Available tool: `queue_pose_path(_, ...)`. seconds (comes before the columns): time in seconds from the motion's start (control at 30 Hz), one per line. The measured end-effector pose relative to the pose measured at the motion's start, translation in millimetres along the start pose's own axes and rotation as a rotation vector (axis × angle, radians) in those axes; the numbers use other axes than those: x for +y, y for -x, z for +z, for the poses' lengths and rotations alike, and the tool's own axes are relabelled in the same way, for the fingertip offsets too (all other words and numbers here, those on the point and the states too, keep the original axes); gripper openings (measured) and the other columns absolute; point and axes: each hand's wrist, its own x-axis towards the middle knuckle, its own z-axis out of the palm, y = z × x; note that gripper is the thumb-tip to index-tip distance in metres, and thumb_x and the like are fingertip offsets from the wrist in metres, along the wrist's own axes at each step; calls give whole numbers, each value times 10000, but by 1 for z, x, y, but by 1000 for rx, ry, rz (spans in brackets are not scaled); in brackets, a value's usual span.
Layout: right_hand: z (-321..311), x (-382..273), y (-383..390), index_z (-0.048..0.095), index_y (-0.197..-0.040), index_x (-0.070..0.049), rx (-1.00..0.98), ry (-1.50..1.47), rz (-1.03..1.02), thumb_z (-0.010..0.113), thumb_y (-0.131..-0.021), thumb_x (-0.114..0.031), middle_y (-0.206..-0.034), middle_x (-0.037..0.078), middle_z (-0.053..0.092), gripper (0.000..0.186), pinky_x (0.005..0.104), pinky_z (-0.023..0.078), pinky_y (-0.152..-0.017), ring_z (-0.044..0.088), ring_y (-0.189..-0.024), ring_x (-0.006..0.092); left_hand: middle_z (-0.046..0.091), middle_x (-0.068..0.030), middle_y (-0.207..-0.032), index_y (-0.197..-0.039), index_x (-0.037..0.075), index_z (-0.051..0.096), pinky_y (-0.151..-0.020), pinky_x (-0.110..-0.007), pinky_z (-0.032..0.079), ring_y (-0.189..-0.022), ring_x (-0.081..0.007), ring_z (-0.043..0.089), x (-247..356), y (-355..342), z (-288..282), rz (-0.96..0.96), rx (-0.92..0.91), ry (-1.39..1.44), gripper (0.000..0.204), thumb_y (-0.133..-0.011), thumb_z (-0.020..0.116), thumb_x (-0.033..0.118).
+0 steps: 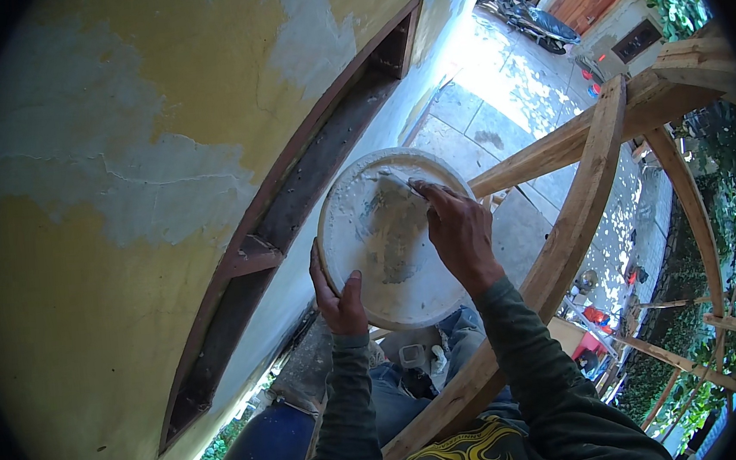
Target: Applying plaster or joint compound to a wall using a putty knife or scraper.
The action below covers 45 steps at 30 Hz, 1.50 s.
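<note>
A shallow round pan [429, 290], pale and smeared with whitish plaster, is held out in front of my body. My left hand [339, 300] grips its lower left rim, the thumb over the edge and the fingers behind. Over the pan's upper part, my right hand [457, 233] is closed on a small scraper [396, 179]. Its light blade touches or hovers just above the plastered surface; I cannot tell which. Most of its handle is hidden in the fingers. A darker grey-brown patch shows in the middle of the pan.
On the left stands a wall [127, 249] with patchy yellow paint and a brown framed opening [296, 192]. Wooden beams [585, 187] cross close by my right arm. Below are a blue barrel [265, 454] and a paved yard [472, 127] with a parked motorbike [542, 26].
</note>
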Motion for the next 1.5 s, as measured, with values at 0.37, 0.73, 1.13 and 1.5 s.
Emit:
queue_pose_path(0.37,-10,-8,12,731,-1088,-114,-72,-144,-40,623,-839,19,-1071,109,746,303,413,568,-742,724,-916,316,383,-229,-1535,-1544,-36,297,-1169,-445,327,-1395,-342,410,0,3,-11,-17,21,11,830,-790,612,112)
queue_pose_path(0.73,-8,-9,13,737,-1058,-68,-172,-198,-198,615,-823,47,-985,158,740,289,421,554,-807,709,-903,348,381,-236,-1536,-1545,-34,301,-1171,-445,328,-1402,-349,402,0,3,-6,-7,-3,9,836,-787,616,124)
queue_pose_path(1.13,-39,-3,-6,553,-1332,-16,-293,-1661,539,583,-1007,-118,-1203,139,678,343,445,546,-991,697,-1052,251,391,-256,-1514,-1530,-62,298,-1175,-449,313,-1394,-367,403,-19,-2,-15,-80,8,79,869,-760,633,163)
queue_pose_path(1.5,-35,-87,-123,598,-1315,7,162,-1496,15,500,-1001,-29,-1085,39,650,331,360,533,-961,637,-1033,141,394,-251,-1522,-1537,-44,301,-1178,-450,317,-1399,-368,407,-26,1,-38,-90,70,106,849,-762,614,104)
